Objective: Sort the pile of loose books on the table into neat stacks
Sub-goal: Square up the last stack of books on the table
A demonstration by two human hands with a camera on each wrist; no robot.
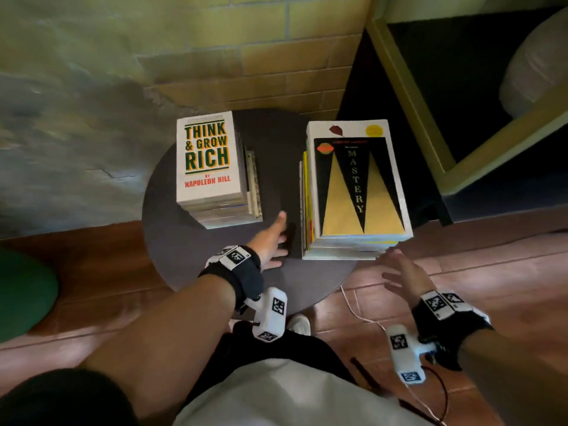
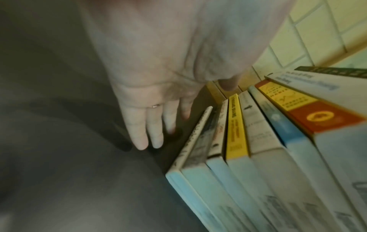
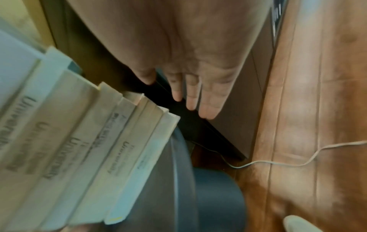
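Two book stacks stand on a small round dark table (image 1: 172,241). The left stack (image 1: 212,167) is topped by "Think & Grow Rich". The right stack (image 1: 353,192) is topped by the black and yellow "Mastery". My left hand (image 1: 273,241) lies between the stacks with straight fingers over the tabletop, just left of the right stack's spines (image 2: 236,125); it holds nothing. My right hand (image 1: 402,272) hovers off the table's front right edge, fingers spread and empty, beside the right stack's page edges (image 3: 85,149).
A brick wall (image 1: 276,56) runs behind the table. A dark cabinet with a yellow frame (image 1: 430,124) stands at the right. A white cable (image 1: 359,315) trails on the wooden floor. A green round object (image 1: 24,293) sits at the far left.
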